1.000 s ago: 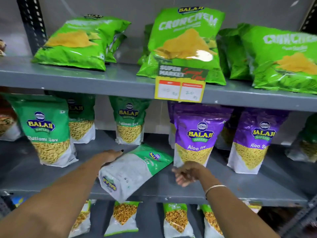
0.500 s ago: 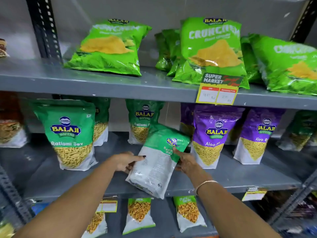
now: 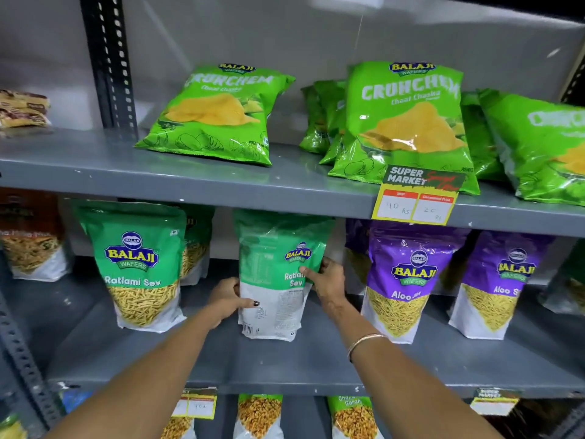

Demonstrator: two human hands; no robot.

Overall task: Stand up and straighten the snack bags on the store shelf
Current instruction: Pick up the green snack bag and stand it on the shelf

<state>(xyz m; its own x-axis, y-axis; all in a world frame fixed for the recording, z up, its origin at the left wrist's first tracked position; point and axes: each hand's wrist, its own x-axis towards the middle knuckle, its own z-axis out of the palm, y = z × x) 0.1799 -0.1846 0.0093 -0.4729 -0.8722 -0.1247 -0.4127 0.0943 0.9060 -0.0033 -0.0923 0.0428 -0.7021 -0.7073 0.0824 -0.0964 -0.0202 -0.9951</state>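
Observation:
A green and white Ratlami Sev bag [image 3: 278, 274] stands upright on the middle shelf [image 3: 285, 369], its back side facing me. My left hand [image 3: 226, 297] grips its left edge, thumb across the white lower part. My right hand [image 3: 327, 278] holds its right edge, thumb on the green band. To its left stands another green Ratlami Sev bag [image 3: 136, 264], front facing out. Two purple Aloo Sev bags [image 3: 408, 280] [image 3: 497, 283] stand to the right.
Bright green Crunchem chip bags [image 3: 221, 115] [image 3: 408, 122] lean back on the upper shelf [image 3: 190, 179], above a yellow price tag [image 3: 418, 201]. More snack pouches [image 3: 259, 416] stand on the lower shelf. A slotted metal upright [image 3: 107, 61] runs at the left.
The Ratlami Sev bag lay flat on the middle shelf a second ago. Both hands took hold of it and raised it until it stands upright. The camera view shifted left and closer.

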